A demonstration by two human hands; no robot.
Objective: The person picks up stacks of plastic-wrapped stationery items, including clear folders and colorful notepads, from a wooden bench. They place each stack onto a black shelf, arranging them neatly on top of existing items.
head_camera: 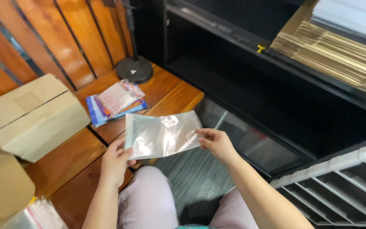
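Both hands pinch a clear bag (pixel 162 135) above the lap, its long axis running 9 to 3 o'clock, left hand (pixel 116 162) clamped on the 9 o'clock end, right hand (pixel 216 143) on the 3 o'clock end, equally near.

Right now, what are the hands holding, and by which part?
A clear plastic bag, stretched flat between both hands: left hand pinches its left edge, right hand its right edge.
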